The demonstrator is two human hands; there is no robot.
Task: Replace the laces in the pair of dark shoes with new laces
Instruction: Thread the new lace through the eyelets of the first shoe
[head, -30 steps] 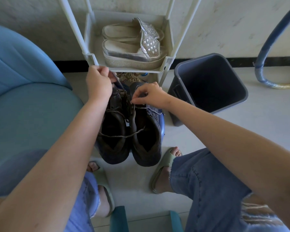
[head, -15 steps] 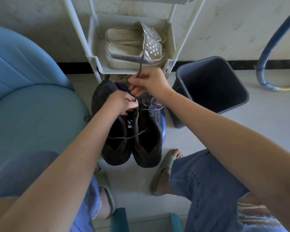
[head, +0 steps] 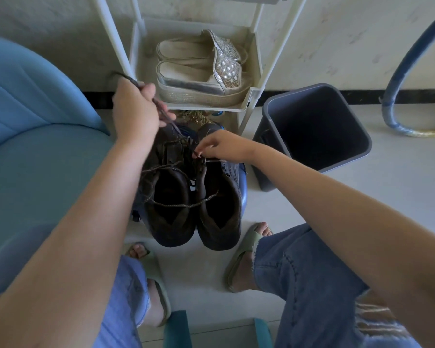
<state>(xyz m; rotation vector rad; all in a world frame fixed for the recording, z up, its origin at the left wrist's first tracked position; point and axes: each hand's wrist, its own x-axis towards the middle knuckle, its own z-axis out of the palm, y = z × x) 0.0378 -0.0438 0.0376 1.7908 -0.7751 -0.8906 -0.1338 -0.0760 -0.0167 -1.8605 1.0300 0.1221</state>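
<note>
Big blue padded seat (head: 35, 159) takes up the whole side left of the pair of dark shoes (head: 217, 236), which sit side by side on the floor between the person's feet in pale green slides (head: 248, 243), toes pointing at a white shoe rack (head: 252, 95). The rack is right behind the shoes, and a pair of sparkly platform sandals (head: 199, 81) sits on its shelf. A grey bin (head: 312, 126) stands just right of the shoes, and a blue hose (head: 399, 66) curves on the floor well beyond that. The left hand (head: 133, 111) is up above the toe of the left shoe, fingers wrapped around a dark lace (head: 164, 113) that runs taut down into that shoe's eyelets. The right hand (head: 224, 146) is low over the right shoe, fingertips pinching something at the lacing there. A loose brownish lace end (head: 176, 205) is draped across both shoe openings.
</note>
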